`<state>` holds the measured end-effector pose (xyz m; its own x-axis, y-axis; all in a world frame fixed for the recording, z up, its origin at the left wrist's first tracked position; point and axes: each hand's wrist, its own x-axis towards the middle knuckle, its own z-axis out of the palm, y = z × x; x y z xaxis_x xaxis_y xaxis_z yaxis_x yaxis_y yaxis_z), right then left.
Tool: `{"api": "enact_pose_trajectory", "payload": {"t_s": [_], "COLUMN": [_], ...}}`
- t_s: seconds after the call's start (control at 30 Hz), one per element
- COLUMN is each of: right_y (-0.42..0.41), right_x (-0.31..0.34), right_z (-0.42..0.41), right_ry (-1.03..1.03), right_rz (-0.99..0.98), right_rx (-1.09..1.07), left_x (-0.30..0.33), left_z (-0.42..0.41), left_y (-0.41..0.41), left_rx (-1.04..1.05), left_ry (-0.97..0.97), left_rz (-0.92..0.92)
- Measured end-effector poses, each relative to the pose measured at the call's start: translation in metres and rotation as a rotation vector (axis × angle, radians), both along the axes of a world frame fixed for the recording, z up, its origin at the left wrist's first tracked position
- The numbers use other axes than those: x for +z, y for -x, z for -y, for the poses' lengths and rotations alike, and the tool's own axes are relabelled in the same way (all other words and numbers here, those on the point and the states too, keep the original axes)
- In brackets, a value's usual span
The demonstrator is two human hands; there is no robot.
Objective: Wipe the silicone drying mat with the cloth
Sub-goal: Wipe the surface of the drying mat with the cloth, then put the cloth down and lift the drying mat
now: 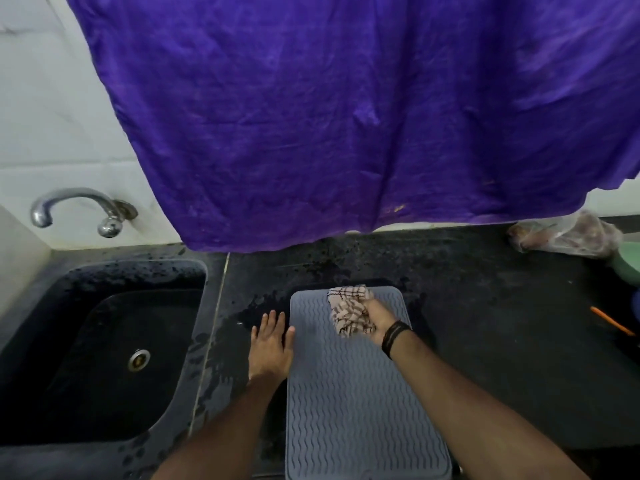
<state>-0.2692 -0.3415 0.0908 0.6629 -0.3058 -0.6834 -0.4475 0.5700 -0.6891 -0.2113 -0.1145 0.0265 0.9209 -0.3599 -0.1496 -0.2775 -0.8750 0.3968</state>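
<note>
A grey silicone drying mat (360,403) with wavy ridges lies on the dark countertop, running from the middle of the view to the bottom edge. My right hand (379,320) grips a bunched checked cloth (349,311) and holds it down on the mat's far end. My left hand (272,344) lies flat with straight fingers on the wet counter, its thumb at the mat's left edge.
A black sink (104,358) with a chrome tap (79,209) sits to the left. A large purple fabric (346,116) hangs over the back of the counter. A plastic bag (568,235), a green bowl (628,263) and an orange pencil (611,320) lie at the right.
</note>
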Motion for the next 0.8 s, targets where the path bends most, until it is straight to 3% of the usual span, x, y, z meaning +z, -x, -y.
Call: {"api": "enact_pose_trajectory", "payload": {"t_s": [0.1, 0.27, 0.5, 0.8], "right_y": [0.006, 0.005, -0.031, -0.123], "right_x": [0.006, 0.016, 0.037, 0.049], "right_z": [0.004, 0.02, 0.008, -0.091], "right_ry": [-0.061, 0.329, 0.798, 1.108], "right_rz": [-0.001, -0.048, 0.066, 0.206], "right_rx": [0.018, 0.165, 0.436, 0.708], "left_x": [0.013, 0.029, 0.058, 0.088], "left_z": [0.01, 0.017, 0.0, -0.062], "left_y": [0.002, -0.004, -0.007, -0.056], "left_rx": [-0.019, 0.003, 0.049, 0.158], "left_ry": [0.023, -0.021, -0.091, -0.034], "left_rz": [0.022, 0.027, 0.021, 0.001]}}
